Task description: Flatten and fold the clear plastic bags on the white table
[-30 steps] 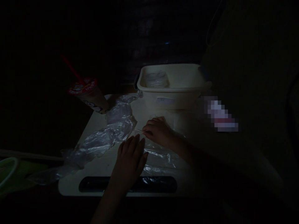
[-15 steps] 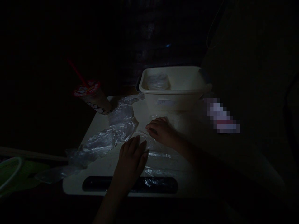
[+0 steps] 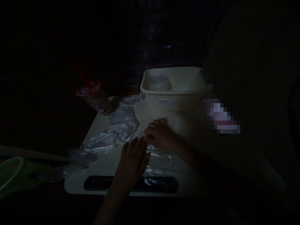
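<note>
The scene is very dark. My left hand (image 3: 132,157) lies flat, fingers together, pressing on a clear plastic bag (image 3: 159,162) spread on a small white table (image 3: 103,162). My right hand (image 3: 160,134) rests curled on the same bag just beyond the left hand, fingertips pinching at its far edge. Both hands touch the plastic; fingertips nearly meet.
A long heap of crumpled clear plastic bags (image 3: 110,134) runs along the table's left side. A cream tub (image 3: 178,89) holding more plastic stands at the back. A sealed drink cup (image 3: 95,98) with a red straw stands at the back left. A green object (image 3: 9,175) lies lower left.
My right hand has shifted slightly towards the left hand, so their fingertips are closer. The view has drifted a little; the bag stays flat on the table.
</note>
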{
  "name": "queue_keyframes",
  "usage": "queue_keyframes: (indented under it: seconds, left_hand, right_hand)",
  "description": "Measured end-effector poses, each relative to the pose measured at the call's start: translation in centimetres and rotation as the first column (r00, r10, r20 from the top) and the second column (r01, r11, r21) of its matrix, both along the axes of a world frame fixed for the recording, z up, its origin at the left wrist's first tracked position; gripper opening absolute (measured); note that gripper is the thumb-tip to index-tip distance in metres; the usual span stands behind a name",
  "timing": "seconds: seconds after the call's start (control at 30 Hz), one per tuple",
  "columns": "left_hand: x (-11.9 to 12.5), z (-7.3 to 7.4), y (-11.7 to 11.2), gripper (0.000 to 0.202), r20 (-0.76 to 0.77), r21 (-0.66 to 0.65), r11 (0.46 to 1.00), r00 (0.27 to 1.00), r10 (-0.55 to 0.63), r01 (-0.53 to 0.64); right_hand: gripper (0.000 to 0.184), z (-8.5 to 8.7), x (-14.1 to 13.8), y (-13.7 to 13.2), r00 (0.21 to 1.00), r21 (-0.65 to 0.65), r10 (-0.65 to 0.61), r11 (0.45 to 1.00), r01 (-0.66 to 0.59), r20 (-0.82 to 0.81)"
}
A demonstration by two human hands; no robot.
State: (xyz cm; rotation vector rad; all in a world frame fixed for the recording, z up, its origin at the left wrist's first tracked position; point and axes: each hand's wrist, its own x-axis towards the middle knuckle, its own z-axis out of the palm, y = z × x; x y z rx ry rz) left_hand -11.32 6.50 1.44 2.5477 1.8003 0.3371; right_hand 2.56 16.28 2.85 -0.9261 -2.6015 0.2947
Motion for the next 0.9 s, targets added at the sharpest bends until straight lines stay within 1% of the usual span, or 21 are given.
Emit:
queue_keyframes:
  seconds: [0.13,0.23,0.3,0.37,0.43,0.53,0.6,0.73,0.9]
  left_hand:
    - [0.0,0.0,0.0,0.039,-0.022,-0.03,0.999,1.0,0.015,-0.016]
    - [0.0,-0.1,0.1,0.04,-0.016,-0.025,1.0,1.0,0.013,-0.013]
    - [0.0,-0.3,0.0,0.04,0.017,-0.005,1.0,1.0,0.013,-0.013]
    - [0.0,-0.4,0.0,0.042,0.096,0.024,0.999,0.995,0.041,-0.044]
    - [-0.1,-0.4,-0.2,0.044,0.222,0.028,0.993,0.97,0.102,-0.111]
    - [-0.3,-0.1,-0.4,0.043,0.393,-0.024,0.979,0.898,0.196,-0.203]
    - [-0.3,0.1,-0.4,0.039,0.436,-0.055,0.974,0.872,0.221,-0.219]
    - [-0.3,0.4,-0.6,0.041,0.43,-0.074,0.981,0.882,0.191,-0.177]
    - [-0.3,0.3,-0.7,0.041,0.365,-0.021,0.998,0.929,0.065,-0.062]
  right_hand:
    - [0.024,-0.1,0.0,0.0,1.0,0.007,0.0,1.0,0.0,0.004]
    - [0.02,-0.2,0.0,0.0,1.0,0.036,0.003,0.999,-0.003,0.014]
    - [0.016,-0.2,0.0,0.1,1.0,0.047,0.005,0.999,-0.005,0.003]
    - [0.015,-0.1,0.0,0.1,0.999,0.024,0.012,1.0,-0.011,-0.038]
    - [0.013,-0.1,0.1,0.2,0.995,-0.013,0.017,1.0,-0.018,-0.101]
    - [0.013,-0.3,0.1,0.4,0.978,-0.047,0.01,0.999,-0.02,-0.208]
    - [0.013,-0.7,0.1,0.6,0.96,-0.062,0.002,0.998,-0.02,-0.279]
    - [0.011,-1.4,0.0,1.0,0.932,-0.09,-0.019,0.996,-0.015,-0.362]
    - [0.009,-1.5,0.2,1.2,0.923,-0.102,-0.045,0.995,0.007,-0.381]
